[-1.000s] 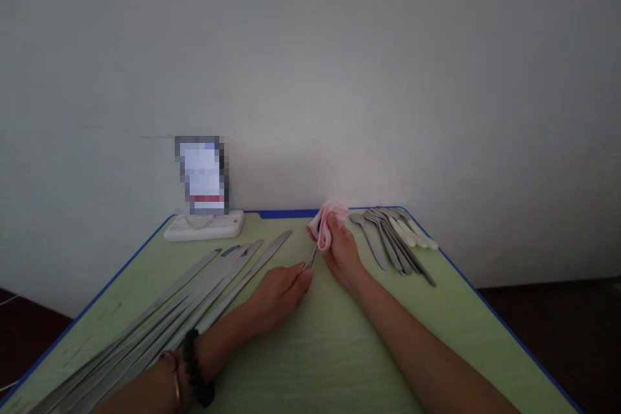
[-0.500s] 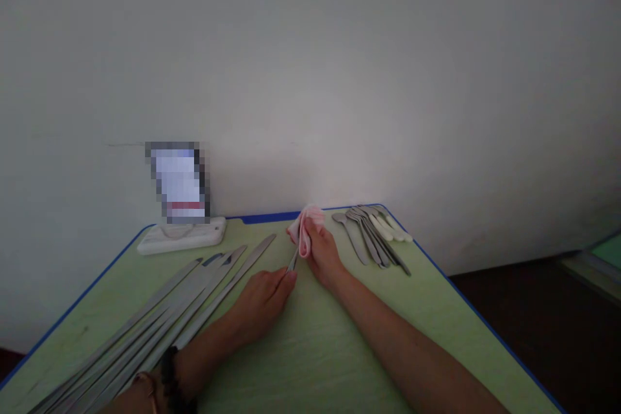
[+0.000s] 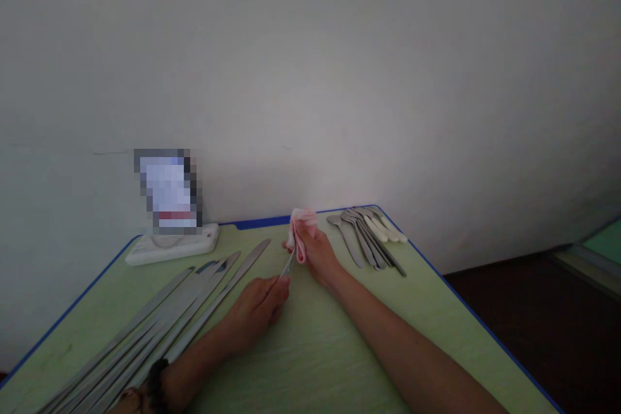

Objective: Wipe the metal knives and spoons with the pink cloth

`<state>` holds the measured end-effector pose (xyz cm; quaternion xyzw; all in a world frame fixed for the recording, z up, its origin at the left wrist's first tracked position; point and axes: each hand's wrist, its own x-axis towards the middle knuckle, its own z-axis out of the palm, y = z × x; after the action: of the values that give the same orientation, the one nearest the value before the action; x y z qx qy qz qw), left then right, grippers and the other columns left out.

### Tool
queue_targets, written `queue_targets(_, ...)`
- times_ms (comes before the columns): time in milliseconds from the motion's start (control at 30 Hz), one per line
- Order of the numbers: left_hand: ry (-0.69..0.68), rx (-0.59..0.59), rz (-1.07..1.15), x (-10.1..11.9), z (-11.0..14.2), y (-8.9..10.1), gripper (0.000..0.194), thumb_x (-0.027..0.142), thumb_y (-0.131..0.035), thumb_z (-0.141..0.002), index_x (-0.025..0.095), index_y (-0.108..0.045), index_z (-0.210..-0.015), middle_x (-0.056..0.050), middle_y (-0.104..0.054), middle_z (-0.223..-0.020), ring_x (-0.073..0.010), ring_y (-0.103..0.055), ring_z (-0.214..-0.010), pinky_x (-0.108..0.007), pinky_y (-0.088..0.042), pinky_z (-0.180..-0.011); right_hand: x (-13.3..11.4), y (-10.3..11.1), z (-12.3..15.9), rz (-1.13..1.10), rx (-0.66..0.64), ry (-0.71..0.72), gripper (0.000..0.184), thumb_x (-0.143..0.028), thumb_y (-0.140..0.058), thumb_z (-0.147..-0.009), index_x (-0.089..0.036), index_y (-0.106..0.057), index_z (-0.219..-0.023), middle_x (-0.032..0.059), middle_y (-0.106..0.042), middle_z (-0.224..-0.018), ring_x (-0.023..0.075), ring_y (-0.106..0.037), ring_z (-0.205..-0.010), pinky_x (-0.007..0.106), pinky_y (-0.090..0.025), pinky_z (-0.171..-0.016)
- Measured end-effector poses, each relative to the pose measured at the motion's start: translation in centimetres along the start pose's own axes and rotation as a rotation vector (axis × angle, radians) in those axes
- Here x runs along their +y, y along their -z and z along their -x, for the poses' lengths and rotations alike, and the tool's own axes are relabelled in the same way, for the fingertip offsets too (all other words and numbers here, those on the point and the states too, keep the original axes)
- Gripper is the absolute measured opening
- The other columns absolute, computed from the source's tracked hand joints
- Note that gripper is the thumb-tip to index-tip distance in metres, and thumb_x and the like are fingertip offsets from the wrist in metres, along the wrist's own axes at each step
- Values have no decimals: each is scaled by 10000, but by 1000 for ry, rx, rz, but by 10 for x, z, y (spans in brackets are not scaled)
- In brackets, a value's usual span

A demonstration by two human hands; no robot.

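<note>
My left hand (image 3: 262, 307), dark beads on its wrist, is closed around one end of a slim piece of metal cutlery (image 3: 287, 265). The far end disappears into a folded pink cloth (image 3: 305, 217), so its kind cannot be made out. My right hand (image 3: 317, 255) squeezes the cloth about that hidden end, above the green tabletop (image 3: 310, 356). To the left, several long table knives (image 3: 248, 265) lie side by side, partly behind my left forearm. Several metal spoons (image 3: 345, 239) lie in a bunch to the right of my right hand.
Beside the spoons are utensils with white handles (image 3: 381, 229). A blurred-out phone (image 3: 169, 191) leans upright on a white stand (image 3: 172, 246) at the back left. The blue-edged table meets a pale wall (image 3: 310, 77); dark floor (image 3: 509, 310) shows on the right.
The view has shifted slightly. My left hand has drawn a little toward me, and slightly more metal shows between it and the cloth. Both hands keep their grip.
</note>
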<state>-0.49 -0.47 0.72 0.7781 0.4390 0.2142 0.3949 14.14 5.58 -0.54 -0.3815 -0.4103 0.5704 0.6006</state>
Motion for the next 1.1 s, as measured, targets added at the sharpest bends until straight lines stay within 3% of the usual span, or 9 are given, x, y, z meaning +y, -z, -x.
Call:
queue_targets(167,-45,25,-155,0,-2,-2,409,416,-214,-925,234,-377,-597,22,-467,-526,-156,-455,-516,-277,-343,-572,-3,-12,8,-8,42,-70,463,-639,-630,-673,-180,-574,-661,-5,-575,-548,137,-547,-525,275,-425,-565)
queue_targets(400,-39,13,-318,5,2,-2,366,399,-215,-910,238,-344,-608,18,-422,-542,-173,-441,-537,-300,-308,-587,2,-6,3,32,13,8,418,-584,-667,-671,-173,-589,-692,-7,-588,-564,108,-494,-480,244,-371,-486)
queue_targets(567,-94,-63,-146,3,5,1,421,427,-213,-932,230,-357,-588,42,-391,-516,-142,-406,-499,-281,-311,-565,-2,-3,2,109,119,69,403,-577,-612,-723,-182,-558,-664,-19,-573,-529,79,-403,-369,237,-304,-393)
queue_targets(700,-72,-43,9,1,5,0,447,450,-225,-936,228,-367,-575,49,-392,-497,-128,-396,-474,-263,-316,-529,-2,-4,3,179,104,70,463,-626,-547,-750,-190,-522,-597,-39,-489,-432,82,-389,-356,230,-302,-386)
queue_targets(933,-18,31,-21,2,0,-2,446,476,-250,-924,228,-371,-574,48,-405,-490,-134,-406,-473,-271,-319,-536,1,-6,3,145,22,-75,541,-705,-531,-705,-171,-570,-626,17,-580,-521,135,-532,-491,256,-401,-493)
queue_targets(1100,11,9,-20,1,0,-2,436,490,-279,-913,225,-367,-578,52,-395,-500,-131,-392,-477,-266,-307,-521,3,-7,4,171,4,-50,501,-665,-580,-691,-168,-585,-633,7,-583,-530,131,-513,-505,262,-397,-527)
